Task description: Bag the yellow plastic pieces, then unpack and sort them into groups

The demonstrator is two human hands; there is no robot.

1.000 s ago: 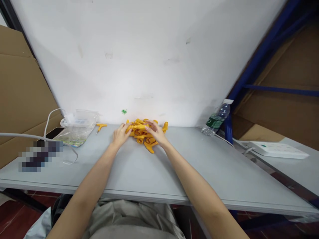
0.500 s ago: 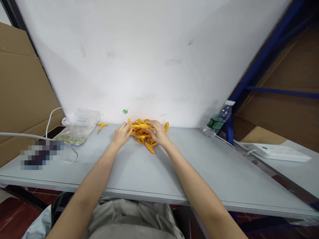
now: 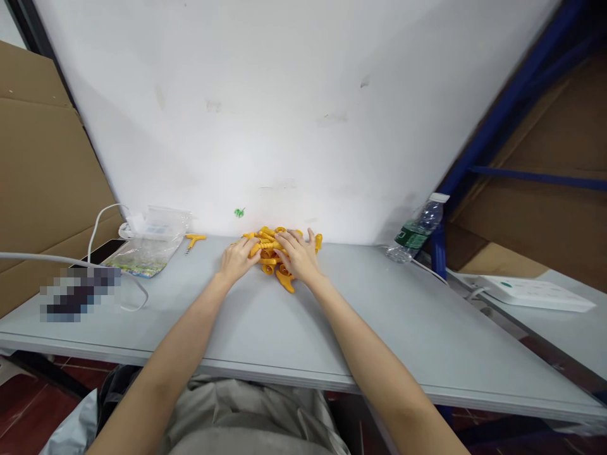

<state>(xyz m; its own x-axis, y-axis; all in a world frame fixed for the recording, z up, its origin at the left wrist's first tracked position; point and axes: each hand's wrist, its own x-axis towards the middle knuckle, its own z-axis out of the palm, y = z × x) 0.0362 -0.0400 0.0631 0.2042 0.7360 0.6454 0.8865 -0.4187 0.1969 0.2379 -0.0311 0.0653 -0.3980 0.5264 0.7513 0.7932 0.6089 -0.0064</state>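
A heap of yellow plastic parts [image 3: 285, 282] lies by the back wall, some of them hollow tubes with round ends. Above its front, both hands are on a long ridged yellow plastic piece [image 3: 266, 245]. My left hand [image 3: 236, 259] curls its fingers around the left end. At the right end, my right hand [image 3: 300, 258] pinches with thumb and forefinger, while its other fingers stretch over the heap. Fingers hide both ends of the piece. A yellow T-handled screwdriver [image 3: 195, 239] with a metal tip lies apart, left of my left hand.
On the left are a clear plastic bag [image 3: 154, 249], white cables [image 3: 91, 234], a dark blurred-out item [image 3: 83, 294] and a cardboard box [image 3: 42, 177]. A water bottle [image 3: 418, 229] leans at right, near a blue frame [image 3: 439, 249] and a white power strip [image 3: 533, 294].
Both hands have come slightly lower with the ridged piece, and my left hand has shifted a little to the right. My right hand's outer fingers have straightened over the heap.
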